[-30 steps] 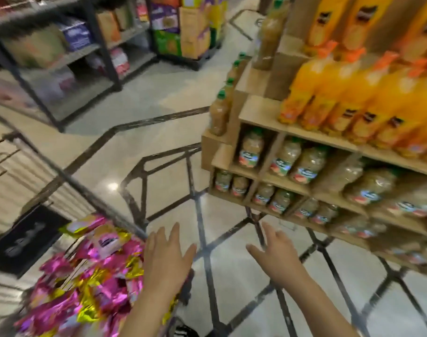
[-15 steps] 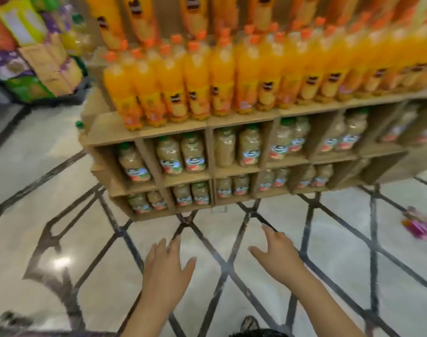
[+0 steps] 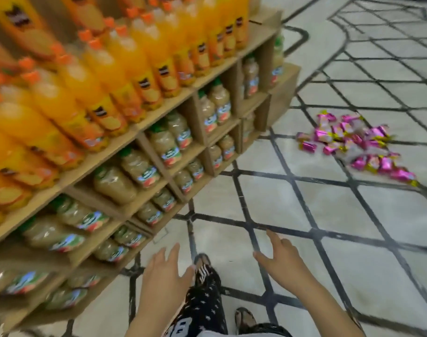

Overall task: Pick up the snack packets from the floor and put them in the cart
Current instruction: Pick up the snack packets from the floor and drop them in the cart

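A scattered pile of pink and gold snack packets [image 3: 351,142] lies on the tiled floor at the right, well ahead of me. My left hand [image 3: 165,276] is held out low at the bottom centre, fingers straight and spread, holding nothing. My right hand [image 3: 280,260] reaches forward beside it, fingers loose and empty, still far short of the packets. The cart is out of view.
A cardboard display shelf [image 3: 159,132] stacked with orange juice bottles [image 3: 115,76] and pale drink bottles [image 3: 164,142] fills the left side, close to my left hand. My legs and sandalled feet [image 3: 202,261] step over the pale floor with black lines [image 3: 304,203].
The view has swung right, away from the cart of packets. The shelf slid to the left and the packets on the floor came into fuller view. Both hands stay out and empty.
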Motion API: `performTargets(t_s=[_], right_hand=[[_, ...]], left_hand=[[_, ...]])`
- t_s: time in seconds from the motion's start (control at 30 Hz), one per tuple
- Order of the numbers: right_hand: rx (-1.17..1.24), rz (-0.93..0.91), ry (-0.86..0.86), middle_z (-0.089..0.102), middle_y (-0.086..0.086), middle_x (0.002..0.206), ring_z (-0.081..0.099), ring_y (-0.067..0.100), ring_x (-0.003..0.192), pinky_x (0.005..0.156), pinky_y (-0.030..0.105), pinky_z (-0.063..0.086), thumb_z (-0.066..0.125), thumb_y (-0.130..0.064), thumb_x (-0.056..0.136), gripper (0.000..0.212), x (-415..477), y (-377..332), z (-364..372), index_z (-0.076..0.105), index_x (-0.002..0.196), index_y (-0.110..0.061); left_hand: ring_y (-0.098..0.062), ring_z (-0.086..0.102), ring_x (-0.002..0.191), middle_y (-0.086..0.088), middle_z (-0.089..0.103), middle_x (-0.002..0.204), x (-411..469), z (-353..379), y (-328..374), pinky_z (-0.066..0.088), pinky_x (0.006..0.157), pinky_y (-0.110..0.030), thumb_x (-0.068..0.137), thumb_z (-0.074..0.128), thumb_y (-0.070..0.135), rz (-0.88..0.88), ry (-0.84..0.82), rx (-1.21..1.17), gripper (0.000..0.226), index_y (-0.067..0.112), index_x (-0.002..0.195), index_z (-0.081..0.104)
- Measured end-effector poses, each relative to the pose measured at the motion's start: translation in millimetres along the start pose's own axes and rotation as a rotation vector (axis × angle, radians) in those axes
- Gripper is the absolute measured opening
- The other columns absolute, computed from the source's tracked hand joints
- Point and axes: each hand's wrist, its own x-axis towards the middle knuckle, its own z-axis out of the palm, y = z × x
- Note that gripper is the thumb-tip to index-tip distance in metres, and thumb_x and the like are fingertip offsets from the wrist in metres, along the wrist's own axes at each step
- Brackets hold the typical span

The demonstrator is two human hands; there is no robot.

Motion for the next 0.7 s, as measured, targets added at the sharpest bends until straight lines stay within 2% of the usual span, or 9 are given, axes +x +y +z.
performTargets(t_s=[0.1, 0.23, 0.43, 0.57, 0.7], right_hand=[[0.073, 0.089, 0.079, 0.033, 0.013, 0.149, 0.034, 0.03, 0.136, 0.108, 0.04, 0.037, 0.049, -0.053, 0.095, 0.075, 17.9, 11.7, -23.3, 0.013, 0.155, -0.025], [0.17, 0.179, 0.185, 0.031, 0.011, 0.153, 0.031, 0.029, 0.139, 0.11, 0.04, 0.035, 0.051, -0.053, 0.094, 0.075, 52.3, 11.8, -56.4, 0.016, 0.154, -0.024], [0.276, 0.269, 0.279, 0.032, 0.011, 0.152, 0.031, 0.026, 0.139, 0.11, 0.037, 0.033, 0.052, -0.047, 0.096, 0.071, 112.9, -29.2, -101.8, 0.018, 0.154, -0.023], [0.355, 0.314, 0.358, 0.029, 0.01, 0.155, 0.028, 0.027, 0.141, 0.113, 0.041, 0.032, 0.052, -0.05, 0.095, 0.073, 149.9, -53.2, -131.2, 0.017, 0.154, -0.025], [0.272, 0.378, 0.422, 0.033, 0.01, 0.151, 0.031, 0.026, 0.138, 0.111, 0.04, 0.033, 0.049, -0.051, 0.096, 0.073, 169.3, -51.8, -159.1, 0.017, 0.155, -0.023]], left_hand=[[-0.023, 0.025, 0.144, -0.005, 0.031, 0.155, 46.7, -10.1, 32.3, 0.024, 0.117, -0.034, 0.095, 0.041, 0.06, 0.116, -0.005, 0.061, 0.071, 0.025, 0.153, 0.023], [-0.022, 0.026, 0.143, -0.005, 0.034, 0.154, 117.0, -29.1, 79.7, 0.027, 0.116, -0.034, 0.095, 0.041, 0.06, 0.308, -0.02, 0.084, 0.072, 0.022, 0.154, 0.024], [-0.024, 0.024, 0.144, -0.005, 0.03, 0.155, 222.2, -80.3, 133.9, 0.025, 0.116, -0.034, 0.096, 0.041, 0.057, 0.495, -0.037, 0.133, 0.07, 0.024, 0.154, 0.021], [-0.024, 0.021, 0.146, -0.006, 0.024, 0.159, 279.9, -105.1, 176.9, 0.022, 0.118, -0.035, 0.096, 0.039, 0.058, 0.6, -0.057, 0.199, 0.073, 0.024, 0.156, 0.014], [-0.026, 0.025, 0.145, -0.009, 0.031, 0.156, 321.0, -115.9, 227.0, 0.024, 0.117, -0.037, 0.095, 0.038, 0.06, 0.687, -0.028, 0.288, 0.073, 0.021, 0.154, 0.021]])
